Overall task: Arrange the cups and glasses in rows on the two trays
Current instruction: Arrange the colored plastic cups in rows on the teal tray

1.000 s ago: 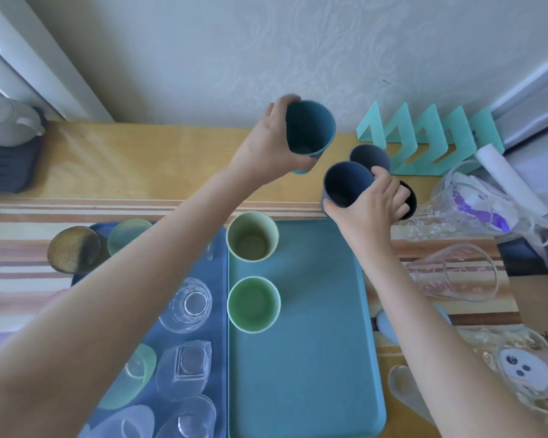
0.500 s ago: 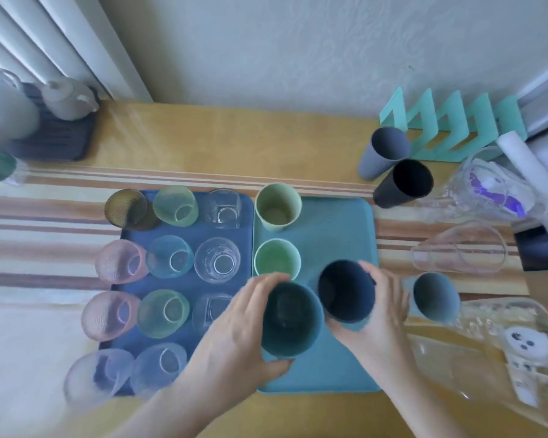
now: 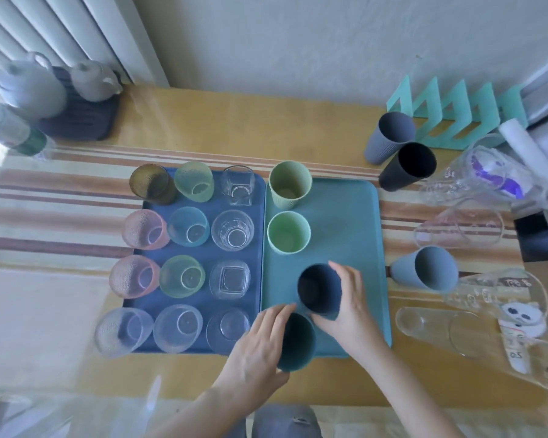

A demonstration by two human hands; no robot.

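- Teal cup point(image 3: 295, 343) in left hand point(image 3: 260, 346), grip wrapped round its left side; it sits at the near left corner of the teal tray point(image 3: 355, 216), base near the tray's front edge.
- Navy cup point(image 3: 319, 289) in right hand point(image 3: 348, 298), grip closed round its right wall, just behind the teal one and to its right. Can't tell if either base is fully down.
- Step, as I read it: extend the left column of this tray. To do it well: slide the navy cup left so it lines up under the two green cups point(image 3: 288, 233), match their spacing, set both flat, then let go.
- Watch: the two held cups are nearly touching; lower one at a time so the rims don't knock.
- Blue tray point(image 3: 203, 254), butted against the left side, is full with twelve glasses in rows. The clear glass point(image 3: 228, 327) at its near right is just beside the left hand, so keep clear.
- Right of the tray on the counter point(image 3: 234, 121): grey-blue cup point(image 3: 424, 273), several clear glasses on their sides.
- Far right: grey cup point(image 3: 389, 137) and black cup point(image 3: 408, 165), not yet placed.
- Far left: teapots point(image 3: 92, 80), out of the way.
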